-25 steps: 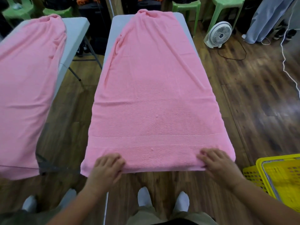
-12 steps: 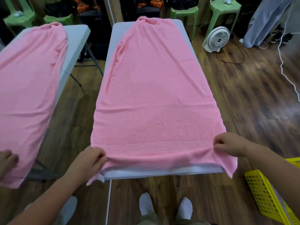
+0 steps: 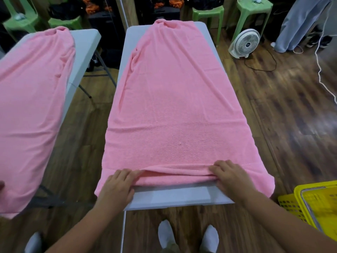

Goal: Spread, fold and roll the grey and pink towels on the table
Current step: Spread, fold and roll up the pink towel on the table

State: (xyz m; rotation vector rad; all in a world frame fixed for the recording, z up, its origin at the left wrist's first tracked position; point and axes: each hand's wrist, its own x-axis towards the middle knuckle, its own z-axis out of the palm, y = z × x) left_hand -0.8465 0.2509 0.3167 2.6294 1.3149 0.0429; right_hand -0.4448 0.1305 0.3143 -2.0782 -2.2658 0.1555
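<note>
A pink towel (image 3: 175,106) lies lengthwise over the narrow white table (image 3: 175,197), its sides hanging off both long edges. Its near end is turned over into a low first roll across the table. My left hand (image 3: 118,187) presses on the left part of that roll, fingers curled over the fabric. My right hand (image 3: 229,175) grips the right part the same way. A bare strip of table shows between the roll and the near edge. No grey towel is in view.
A mirror on the left repeats the table and pink towel (image 3: 31,110). A yellow plastic basket (image 3: 313,203) stands on the wood floor at the lower right. A white fan (image 3: 245,42), green stools (image 3: 207,11) and a white cord (image 3: 321,70) sit further back.
The towel's near edge was lifted from the table's end and turned over away from me. Both hands moved inward from the corners onto the fold, and bare table now shows in front.
</note>
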